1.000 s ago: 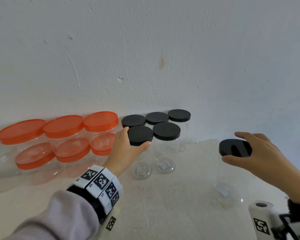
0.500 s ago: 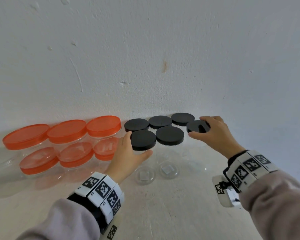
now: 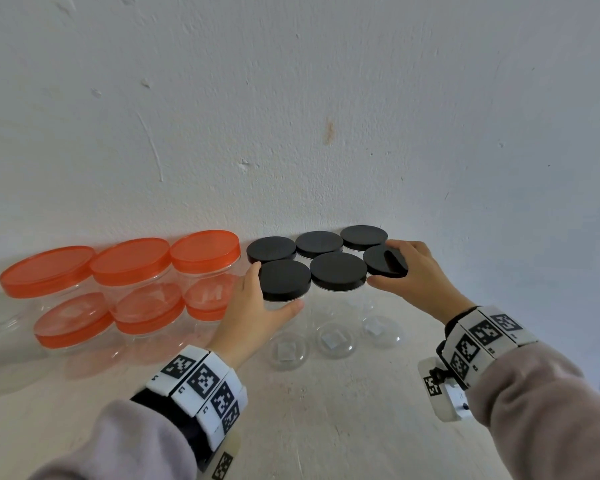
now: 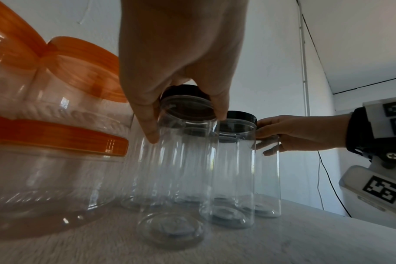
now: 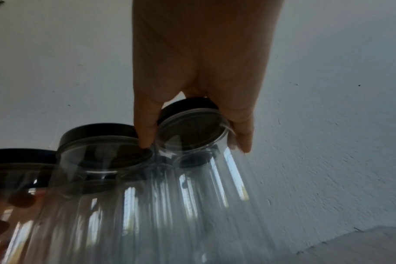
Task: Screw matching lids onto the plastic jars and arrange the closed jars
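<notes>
Several tall clear jars with black lids stand in two rows against the wall. My left hand (image 3: pixel 257 306) grips the front left jar (image 4: pixel 176 160) just under its black lid (image 3: pixel 284 279), thumb in front and fingers behind. My right hand (image 3: pixel 409 271) grips the black lid (image 3: pixel 381 259) of the front right jar (image 5: pixel 203 169) and holds it beside the front middle jar (image 3: pixel 338 271). Wide clear jars with orange lids (image 3: pixel 132 259) are stacked in two layers to the left.
The white wall (image 3: pixel 326 98) rises directly behind the jars. The orange stack (image 4: pixel 57 142) stands close to my left hand. Bare pale tabletop (image 3: pixel 326 427) lies in front of the jars. A cable hangs at the far right (image 4: pixel 323 178).
My right hand has carried the black-lidded jar from the right side of the table leftward and back to the front row beside the middle jar. My left hand has stayed on the front left jar.
</notes>
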